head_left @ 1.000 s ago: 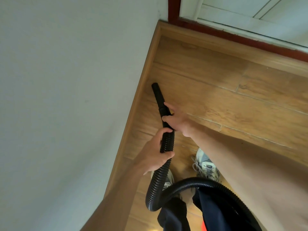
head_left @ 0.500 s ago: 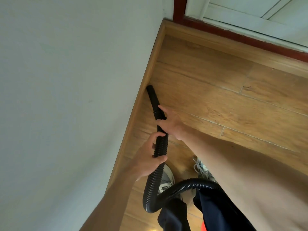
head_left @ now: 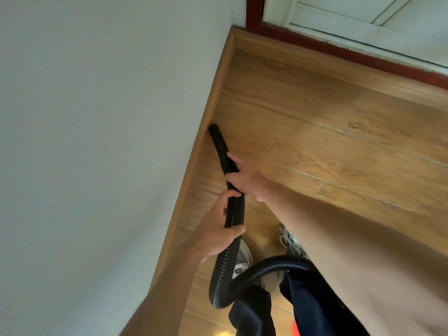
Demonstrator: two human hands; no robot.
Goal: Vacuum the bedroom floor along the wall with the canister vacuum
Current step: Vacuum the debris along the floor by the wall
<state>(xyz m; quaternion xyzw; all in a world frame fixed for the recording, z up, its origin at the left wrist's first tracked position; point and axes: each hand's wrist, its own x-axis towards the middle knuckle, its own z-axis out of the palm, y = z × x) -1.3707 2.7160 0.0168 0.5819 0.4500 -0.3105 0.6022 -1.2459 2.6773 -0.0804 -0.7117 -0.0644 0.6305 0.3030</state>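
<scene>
A black vacuum nozzle points down at the wooden floor, its tip right beside the wooden skirting board of the white wall. My right hand grips the smooth tube just behind the nozzle. My left hand grips the ribbed black hose lower down. The hose loops down past my legs and curves off to the right. The canister itself is hidden.
A dark red door frame with a white door closes the far end of the floor. My shoes and dark trouser legs stand close to the wall. Open floor lies to the right.
The nozzle tip has moved left, from a little way out on the floor to the skirting board. Both hands kept their grip on the tube and hose.
</scene>
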